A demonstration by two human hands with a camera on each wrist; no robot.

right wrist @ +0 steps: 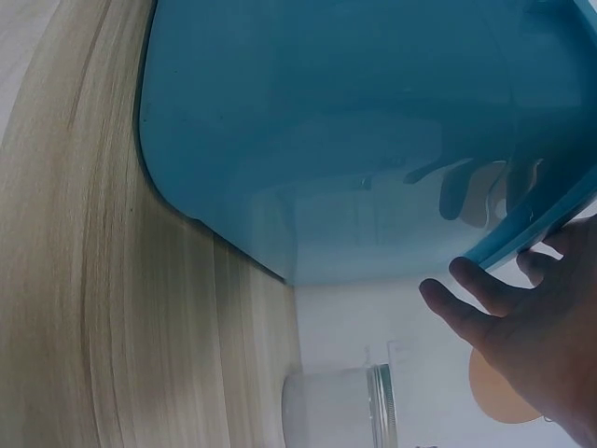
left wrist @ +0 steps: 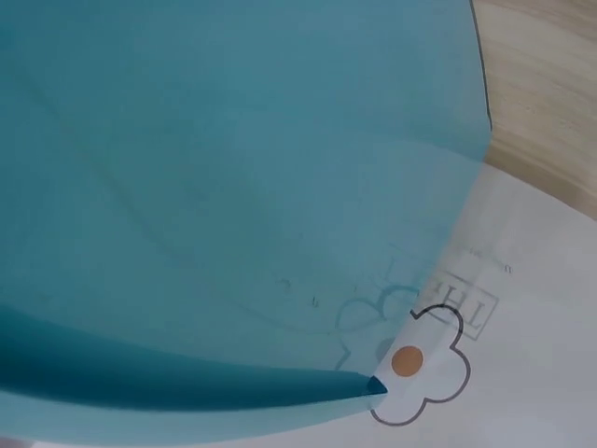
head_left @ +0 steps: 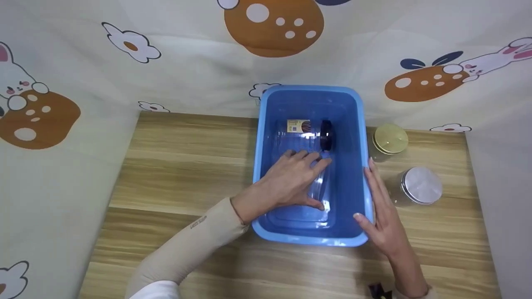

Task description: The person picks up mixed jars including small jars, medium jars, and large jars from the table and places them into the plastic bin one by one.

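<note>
A deep blue plastic tub [head_left: 309,240] stands on the wooden table. My left hand [head_left: 291,178] reaches down inside it, fingers and thumb curved around a see-through container [head_left: 322,182] that the hand mostly covers. Just beyond the fingertips, a clear jar with a dark lid [head_left: 327,135] and a yellow label [head_left: 298,126] lies on its side on the tub floor. At the tub's right rim my right hand [head_left: 384,220] holds on, thumb over the inner side and fingers along the outside. In the right wrist view its fingers [right wrist: 480,280] touch the rim.
Right of the tub stand a clear jar with a gold lid [head_left: 390,139] and one with a silver lid [head_left: 422,185]. A printed cloth [head_left: 199,83] hangs behind the table [head_left: 187,166]. Something small and dark [head_left: 379,290] shows beside the right wrist.
</note>
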